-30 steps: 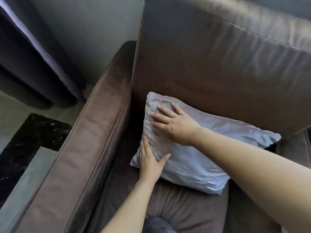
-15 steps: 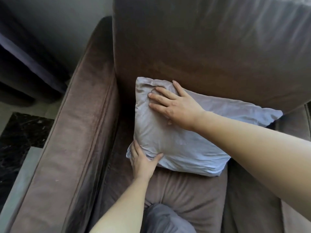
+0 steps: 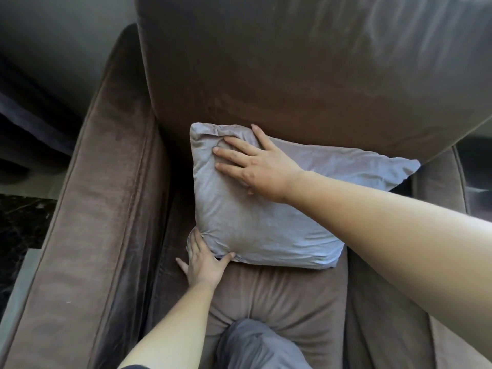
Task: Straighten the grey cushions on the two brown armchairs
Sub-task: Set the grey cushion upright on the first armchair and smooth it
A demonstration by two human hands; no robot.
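Bottom centre of the frame: my knee [image 3: 255, 344], in grey cloth, presses into the front of the seat cushion [image 3: 279, 294] of a brown armchair [image 3: 106, 209]. Just above it, lower centre-left, my left hand [image 3: 203, 265] lies at the near left corner of the grey cushion [image 3: 266, 227], thumb hooked under the bottom edge and fingers running up the left side; that grip is spread, cupping the corner, not pinching it. The cushion sits mid-frame on the seat, leaning back against the chair's backrest [image 3: 306, 75], its far right corner poking out toward the right arm of the chair. My right hand [image 3: 255, 163] comes in from the right edge and lies flat on the cushion's upper left part, fingers splayed and pressing the fabric, nothing held between them.

I judge this to be the squaring-up step on this chair: one hand steadies the bottom corner while the other pats the top into place. The cushion looks slightly skewed, its left side nearer the backrest's edge. The next move, as I read it, calls for nudging the bottom corner until the edges run level, then letting go with both hands. No second armchair shows here.
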